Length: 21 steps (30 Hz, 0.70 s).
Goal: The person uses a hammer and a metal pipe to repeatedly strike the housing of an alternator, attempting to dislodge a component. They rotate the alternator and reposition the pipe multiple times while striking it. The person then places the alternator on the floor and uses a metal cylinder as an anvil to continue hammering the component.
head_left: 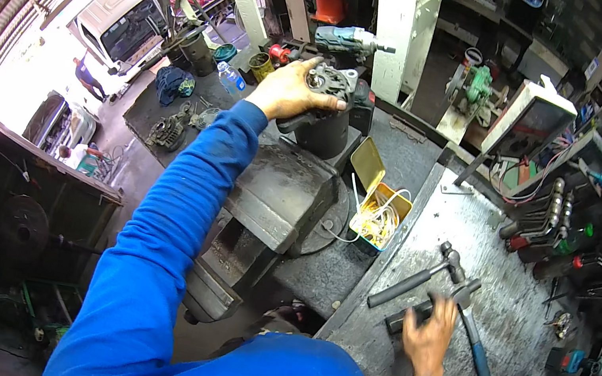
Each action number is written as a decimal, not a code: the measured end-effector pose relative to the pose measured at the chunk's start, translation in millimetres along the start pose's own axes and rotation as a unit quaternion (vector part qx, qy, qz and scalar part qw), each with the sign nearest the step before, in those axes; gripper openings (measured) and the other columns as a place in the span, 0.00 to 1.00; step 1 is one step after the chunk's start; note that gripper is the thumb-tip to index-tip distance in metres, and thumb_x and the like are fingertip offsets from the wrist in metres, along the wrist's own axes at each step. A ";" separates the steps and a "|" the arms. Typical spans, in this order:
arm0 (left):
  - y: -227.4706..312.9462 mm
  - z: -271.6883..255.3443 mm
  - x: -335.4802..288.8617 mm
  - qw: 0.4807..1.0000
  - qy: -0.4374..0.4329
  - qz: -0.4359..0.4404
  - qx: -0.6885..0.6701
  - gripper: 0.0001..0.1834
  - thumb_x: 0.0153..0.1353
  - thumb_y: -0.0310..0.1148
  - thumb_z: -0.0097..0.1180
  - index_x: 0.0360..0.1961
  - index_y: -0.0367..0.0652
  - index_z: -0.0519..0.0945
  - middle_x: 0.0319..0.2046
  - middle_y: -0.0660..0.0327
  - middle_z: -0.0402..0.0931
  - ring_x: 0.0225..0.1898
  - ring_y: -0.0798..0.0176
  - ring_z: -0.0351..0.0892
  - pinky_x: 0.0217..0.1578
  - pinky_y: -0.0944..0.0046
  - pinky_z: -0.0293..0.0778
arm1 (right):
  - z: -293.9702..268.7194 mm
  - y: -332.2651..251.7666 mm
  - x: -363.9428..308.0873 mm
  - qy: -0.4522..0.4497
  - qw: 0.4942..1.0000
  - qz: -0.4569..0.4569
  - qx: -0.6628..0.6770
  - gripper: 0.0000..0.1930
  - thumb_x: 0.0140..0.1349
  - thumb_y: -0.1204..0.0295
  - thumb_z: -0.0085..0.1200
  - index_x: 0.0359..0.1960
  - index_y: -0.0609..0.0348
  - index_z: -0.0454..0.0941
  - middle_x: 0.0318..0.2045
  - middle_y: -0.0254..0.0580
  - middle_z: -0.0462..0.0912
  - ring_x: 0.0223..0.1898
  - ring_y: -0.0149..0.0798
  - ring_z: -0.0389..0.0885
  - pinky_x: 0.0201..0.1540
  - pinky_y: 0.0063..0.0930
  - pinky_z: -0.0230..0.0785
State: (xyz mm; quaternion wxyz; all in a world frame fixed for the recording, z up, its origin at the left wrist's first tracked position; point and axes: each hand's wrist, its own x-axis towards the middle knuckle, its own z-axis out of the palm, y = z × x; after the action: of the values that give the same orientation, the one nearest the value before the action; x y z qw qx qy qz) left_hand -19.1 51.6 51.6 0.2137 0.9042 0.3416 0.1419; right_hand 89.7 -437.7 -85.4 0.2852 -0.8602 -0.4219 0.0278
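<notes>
My left hand (pixel 289 93) rests with its thumb and fingers spread around the top of a round dark metal motor part (pixel 324 132). That part stands upright at the far end of a big bench vise (pixel 268 194). Over the right-hand metal bench my right hand (pixel 428 343) has thumb and fingers apart, above a short dark bar (pixel 398 320); whether it touches the bar I cannot tell. Beside the hand lie a black-handled ball-peen hammer (pixel 406 287) and a hammer with a blue grip (pixel 478 363).
A yellow tin (pixel 385 215) with cords stands right of the vise. A cordless impact wrench (pixel 353 41) stands behind the motor part. Tools (pixel 564 226) crowd the right bench's far edge. At left are a water bottle (pixel 230 79) and loose metal parts (pixel 170 129).
</notes>
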 end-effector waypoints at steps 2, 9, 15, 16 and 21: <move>-5.0 5.3 -3.6 0.999 0.033 0.013 0.002 0.65 0.44 0.66 0.76 0.76 0.34 0.66 0.65 0.38 0.76 0.67 0.48 0.77 0.70 0.56 0.68 | 0.2 -39.2 68.9 0.081 0.986 -0.146 -0.014 0.19 0.60 0.67 0.66 0.49 0.65 0.80 0.45 0.62 0.82 0.53 0.66 0.77 0.62 0.51 0.68; -21.5 9.5 -17.1 0.997 0.055 -0.002 -0.057 0.70 0.38 0.69 0.78 0.75 0.32 0.64 0.70 0.36 0.67 0.72 0.42 0.68 0.72 0.52 0.65 | 64.4 -186.7 335.6 -0.004 0.939 -0.256 0.230 0.22 0.79 0.60 0.44 0.58 0.66 0.79 0.57 0.59 0.82 0.61 0.58 0.79 0.65 0.43 0.70; -24.0 13.5 -9.1 0.994 0.052 0.026 -0.091 0.63 0.32 0.57 0.85 0.68 0.33 0.71 0.62 0.40 0.77 0.65 0.44 0.77 0.68 0.52 0.70 | 122.6 -190.9 368.9 -0.041 0.923 -0.243 0.295 0.19 0.76 0.67 0.43 0.55 0.69 0.80 0.59 0.60 0.81 0.64 0.58 0.77 0.69 0.42 0.69; -23.6 13.6 -8.3 0.994 0.057 0.024 -0.092 0.63 0.33 0.57 0.85 0.68 0.32 0.71 0.61 0.40 0.78 0.65 0.43 0.77 0.68 0.52 0.70 | 126.3 -186.5 368.9 -0.034 0.913 -0.268 0.305 0.18 0.75 0.68 0.43 0.54 0.69 0.80 0.58 0.61 0.81 0.63 0.58 0.78 0.68 0.43 0.70; -21.5 12.0 -11.9 0.994 0.078 0.024 -0.079 0.63 0.34 0.57 0.84 0.68 0.32 0.71 0.61 0.40 0.77 0.65 0.42 0.76 0.68 0.52 0.70 | 121.6 -186.6 374.0 0.033 0.919 -0.375 0.115 0.17 0.75 0.70 0.44 0.56 0.70 0.78 0.58 0.63 0.80 0.61 0.62 0.78 0.66 0.46 0.72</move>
State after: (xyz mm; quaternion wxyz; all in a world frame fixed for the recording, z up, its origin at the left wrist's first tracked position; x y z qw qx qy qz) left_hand -34.9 54.5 29.6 0.2539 0.8784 0.3233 0.2438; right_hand 162.5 -13.7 -19.0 0.3858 -0.6004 -0.6978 -0.0613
